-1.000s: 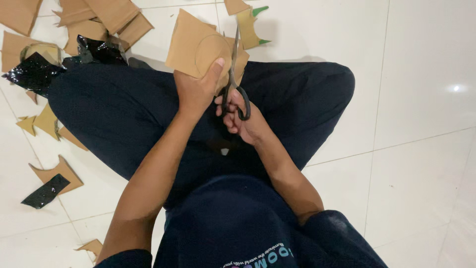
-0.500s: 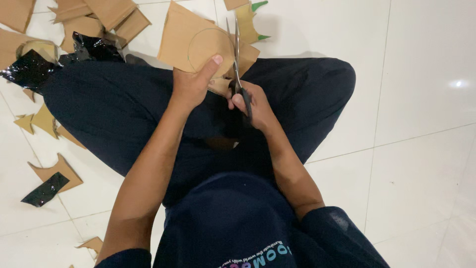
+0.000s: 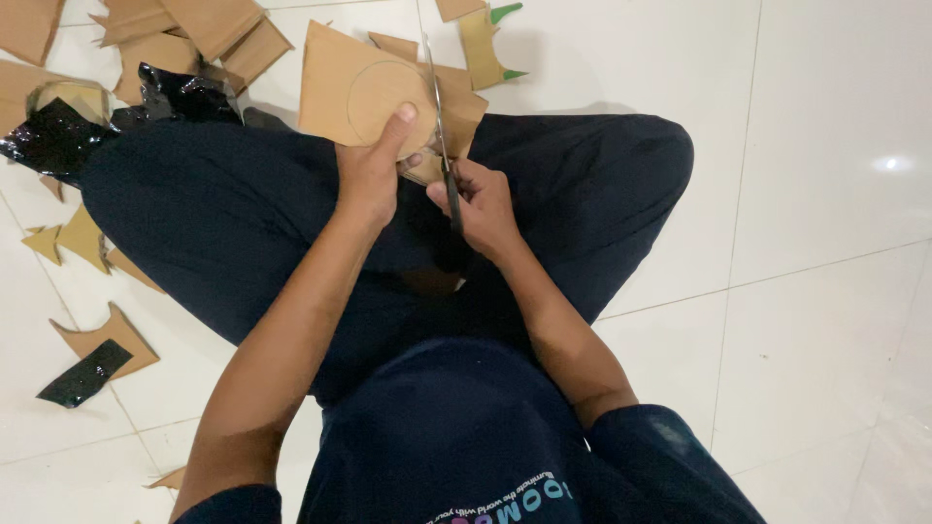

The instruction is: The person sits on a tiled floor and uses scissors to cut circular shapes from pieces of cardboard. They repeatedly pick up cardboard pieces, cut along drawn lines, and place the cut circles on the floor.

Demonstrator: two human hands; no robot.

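Cardboard (image 3: 351, 89) is being pinched by the left hand (image 3: 367, 173), thumb on the drawn circle. Right hand (image 3: 482, 206) is gripping scissors (image 3: 442, 121); following the line with short snips is likely cleanest.

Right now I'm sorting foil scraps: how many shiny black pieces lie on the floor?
2: a crumpled black sheet at upper left beside the knee, and a small black strip at lower left. More may be hidden.

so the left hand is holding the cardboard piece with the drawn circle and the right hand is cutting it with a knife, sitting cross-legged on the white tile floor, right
Not quite. The right hand works scissors, not a knife; the head view shows the two long blades running up along the circle's edge. The rest holds: the left hand grips the cardboard piece with the drawn circle, over crossed legs on the white tile floor.
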